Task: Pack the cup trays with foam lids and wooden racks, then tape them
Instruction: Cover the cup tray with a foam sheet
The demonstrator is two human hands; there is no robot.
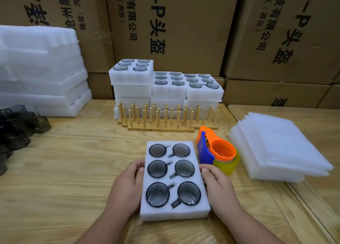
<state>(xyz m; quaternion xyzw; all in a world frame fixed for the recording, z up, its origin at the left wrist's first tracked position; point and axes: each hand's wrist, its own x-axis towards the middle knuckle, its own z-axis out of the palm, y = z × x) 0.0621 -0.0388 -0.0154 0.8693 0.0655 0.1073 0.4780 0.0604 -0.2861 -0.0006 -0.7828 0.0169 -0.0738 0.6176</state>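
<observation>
Loose dark cups [22, 125] piled at far left edge of the worktop [73, 160], big foam stack [40, 70] behind them. Centre front: foam cup tray [174, 181], six dark cups seated, two per row, no lid on. Left hand [127, 186] grips its left long side, right hand [219, 186] its right side, fingers curled on the edges. Behind: filled trays stacked [165, 89], wooden racks [165, 118] in front of them. Tape dispenser [215, 151] just beside the tray's right rear corner. Foam lids [276, 148] stacked at right. Open worktop left of the tray.
</observation>
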